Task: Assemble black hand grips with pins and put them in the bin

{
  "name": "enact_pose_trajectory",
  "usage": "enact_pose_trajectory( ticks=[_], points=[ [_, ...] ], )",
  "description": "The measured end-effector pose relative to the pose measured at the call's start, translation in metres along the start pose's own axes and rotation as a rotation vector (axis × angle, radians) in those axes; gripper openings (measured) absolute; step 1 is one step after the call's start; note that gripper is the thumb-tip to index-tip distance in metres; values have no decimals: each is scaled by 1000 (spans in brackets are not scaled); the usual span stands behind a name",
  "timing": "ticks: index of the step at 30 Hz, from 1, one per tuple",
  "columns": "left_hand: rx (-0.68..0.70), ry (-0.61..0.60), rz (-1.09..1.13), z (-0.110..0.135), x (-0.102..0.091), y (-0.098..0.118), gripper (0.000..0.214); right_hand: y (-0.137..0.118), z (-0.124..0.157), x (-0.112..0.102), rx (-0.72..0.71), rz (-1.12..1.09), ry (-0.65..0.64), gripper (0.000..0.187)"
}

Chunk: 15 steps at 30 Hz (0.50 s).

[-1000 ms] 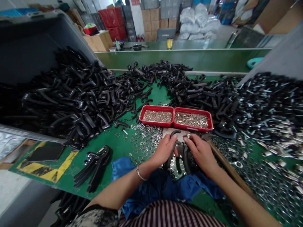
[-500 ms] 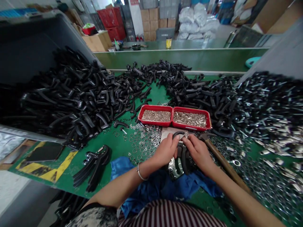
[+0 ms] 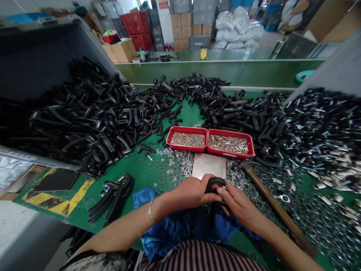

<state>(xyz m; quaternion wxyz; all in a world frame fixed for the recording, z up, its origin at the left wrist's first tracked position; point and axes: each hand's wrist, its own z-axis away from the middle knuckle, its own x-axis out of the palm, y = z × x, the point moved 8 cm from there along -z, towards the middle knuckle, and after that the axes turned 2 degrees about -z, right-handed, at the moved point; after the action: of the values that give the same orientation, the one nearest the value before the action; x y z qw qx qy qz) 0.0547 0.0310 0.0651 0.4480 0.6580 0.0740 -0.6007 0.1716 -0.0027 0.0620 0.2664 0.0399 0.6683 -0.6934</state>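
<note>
In front of my body, my left hand (image 3: 194, 191) is closed around a black curved plastic handle (image 3: 213, 183). The fingers of my right hand (image 3: 239, 203) pinch its right end, where a small shiny metal bit shows. Much of the handle is hidden by my fingers, and more black plastic shows dimly below them. Just beyond my hands lies a flat metal plate (image 3: 209, 165). A blue cloth (image 3: 180, 229) is bunched beneath my wrists. To the right rests a hammer (image 3: 270, 199) with a wooden handle.
Two red trays (image 3: 186, 147) of small metal parts stand behind the plate. Black handles (image 3: 107, 113) are heaped left and behind. Loose metal rings (image 3: 166, 169) surround the plate. A black two-handled piece with a spring (image 3: 113, 195) lies left. Metal pins and sleeves (image 3: 324, 128) pile up right.
Both hands have come off the metal plate and nearer my body, with the black handle turned more upright. The plate now shows openly. The hammer stays where it was.
</note>
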Motion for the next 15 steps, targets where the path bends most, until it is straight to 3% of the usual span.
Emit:
enact_pose_trajectory(
  ticks=[4,6,9,12,15],
  points=[
    [-30,-5,-94,-25,1,-15,67,21,-20,-10,75,262,23,38],
    [-40,5,-182,-43,0,-24,60,24,-40,-35,46,461,101,31],
    [-13,-8,-358,-63,-8,-29,44,19,-65,-84,-118,606,283,21],
    [23,14,-455,-77,-31,-26,37,21,-82,-118,-261,745,342,23],
    [61,106,-499,-106,-61,-20,30,31,-107,-130,-248,928,302,25]
  ],
)
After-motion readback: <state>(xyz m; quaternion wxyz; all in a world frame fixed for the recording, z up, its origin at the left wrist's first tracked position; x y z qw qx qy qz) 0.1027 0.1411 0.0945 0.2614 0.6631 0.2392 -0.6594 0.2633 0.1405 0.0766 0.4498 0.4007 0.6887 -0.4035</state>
